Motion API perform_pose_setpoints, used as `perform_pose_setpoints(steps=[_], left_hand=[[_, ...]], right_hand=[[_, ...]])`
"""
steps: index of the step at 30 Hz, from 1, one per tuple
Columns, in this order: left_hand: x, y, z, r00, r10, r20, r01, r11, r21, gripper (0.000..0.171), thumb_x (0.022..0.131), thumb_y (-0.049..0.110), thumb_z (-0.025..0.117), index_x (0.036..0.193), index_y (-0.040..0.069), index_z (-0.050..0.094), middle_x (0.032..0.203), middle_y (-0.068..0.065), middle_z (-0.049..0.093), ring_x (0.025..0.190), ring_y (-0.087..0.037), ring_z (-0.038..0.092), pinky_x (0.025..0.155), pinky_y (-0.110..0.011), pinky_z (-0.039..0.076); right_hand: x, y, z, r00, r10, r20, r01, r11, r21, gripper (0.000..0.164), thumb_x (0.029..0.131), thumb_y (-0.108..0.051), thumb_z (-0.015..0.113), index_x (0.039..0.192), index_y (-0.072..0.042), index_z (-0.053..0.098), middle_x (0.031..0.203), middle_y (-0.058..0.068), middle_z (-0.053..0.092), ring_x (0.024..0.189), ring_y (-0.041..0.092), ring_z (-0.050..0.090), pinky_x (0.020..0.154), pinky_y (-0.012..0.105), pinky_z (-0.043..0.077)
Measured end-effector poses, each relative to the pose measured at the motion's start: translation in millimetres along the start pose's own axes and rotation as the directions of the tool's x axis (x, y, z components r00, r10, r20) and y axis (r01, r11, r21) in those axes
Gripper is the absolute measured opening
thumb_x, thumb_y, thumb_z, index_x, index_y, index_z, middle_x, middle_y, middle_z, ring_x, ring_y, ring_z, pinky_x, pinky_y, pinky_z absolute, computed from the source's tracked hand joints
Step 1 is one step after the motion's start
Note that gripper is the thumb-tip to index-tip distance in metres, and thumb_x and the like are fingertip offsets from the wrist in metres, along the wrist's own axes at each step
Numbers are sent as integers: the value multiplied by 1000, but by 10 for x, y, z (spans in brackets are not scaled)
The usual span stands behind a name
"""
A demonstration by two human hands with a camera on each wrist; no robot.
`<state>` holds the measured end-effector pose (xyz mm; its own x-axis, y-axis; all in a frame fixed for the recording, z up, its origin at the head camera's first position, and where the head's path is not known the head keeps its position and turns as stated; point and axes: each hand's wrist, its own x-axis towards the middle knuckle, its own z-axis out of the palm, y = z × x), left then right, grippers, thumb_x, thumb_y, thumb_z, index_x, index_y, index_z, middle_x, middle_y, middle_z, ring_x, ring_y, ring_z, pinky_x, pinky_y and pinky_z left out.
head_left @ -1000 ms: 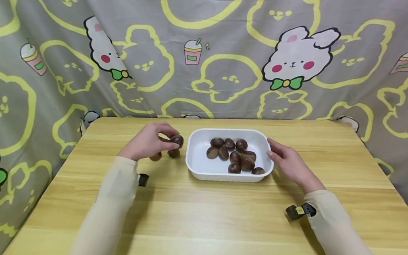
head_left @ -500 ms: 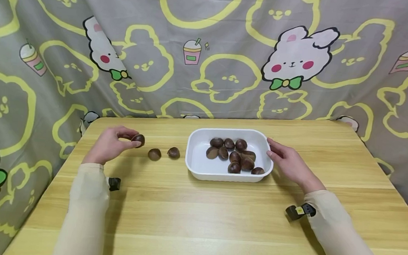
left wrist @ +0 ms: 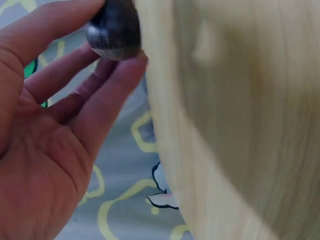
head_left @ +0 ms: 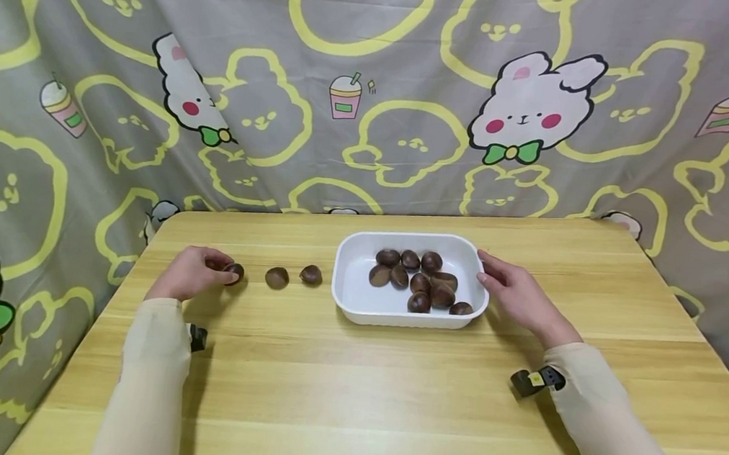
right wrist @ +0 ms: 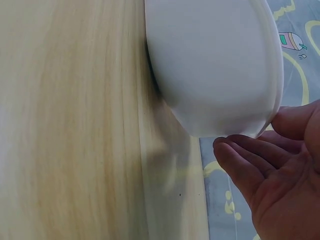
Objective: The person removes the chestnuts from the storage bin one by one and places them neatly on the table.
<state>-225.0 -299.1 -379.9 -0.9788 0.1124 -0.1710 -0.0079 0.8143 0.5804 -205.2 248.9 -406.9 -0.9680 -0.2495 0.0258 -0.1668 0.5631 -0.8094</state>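
Dark brown chestnuts lie on the wooden table and in a white plastic tray [head_left: 365, 296]. My left hand [head_left: 194, 270] pinches a chestnut [head_left: 234, 272] between thumb and fingers, low over the table at the left. The left wrist view shows this chestnut [left wrist: 115, 30] at the fingertips. Two other chestnuts, one [head_left: 277, 278] nearer the hand and one [head_left: 311, 275] nearer the tray, rest in a rough row with it. My right hand [head_left: 521, 292] holds the tray's right end, with thumb at the rim and fingers against the outer wall [right wrist: 215, 110].
Several chestnuts [head_left: 421, 283] are gathered in the middle and right of the tray. The wooden table [head_left: 356, 400] ends at the back against a grey patterned curtain [head_left: 418, 66]. Each wrist wears a small black camera mount [head_left: 536, 380].
My left hand has carried a chestnut leftward from beside the tray, then lowered it toward the table. The two chestnuts left of the tray came into full view. My right hand stayed at the tray.
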Motion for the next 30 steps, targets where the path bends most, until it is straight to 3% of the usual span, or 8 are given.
perform_pose_setpoints(steps=[9, 30], left_hand=[[62, -30, 70, 998, -21, 55, 20, 1000, 18, 40, 87, 24, 76, 115, -4, 68, 107, -17, 67, 98, -32, 60, 84, -47, 49], [109, 3, 117, 993, 3, 118, -6, 1000, 22, 39, 91, 19, 72, 119, -7, 63, 112, -21, 64, 101, -35, 59, 83, -46, 49]], right_hand=[[-1, -14, 4, 1000, -2, 2, 2, 1000, 1, 52, 104, -16, 49, 150, 2, 33, 147, 25, 39, 133, 39, 40, 108, 51, 33], [-1, -17, 0, 1000, -4, 4, 4, 999, -33, 52, 105, -19, 49, 150, 1, 33, 149, 24, 37, 133, 40, 40, 108, 53, 33]])
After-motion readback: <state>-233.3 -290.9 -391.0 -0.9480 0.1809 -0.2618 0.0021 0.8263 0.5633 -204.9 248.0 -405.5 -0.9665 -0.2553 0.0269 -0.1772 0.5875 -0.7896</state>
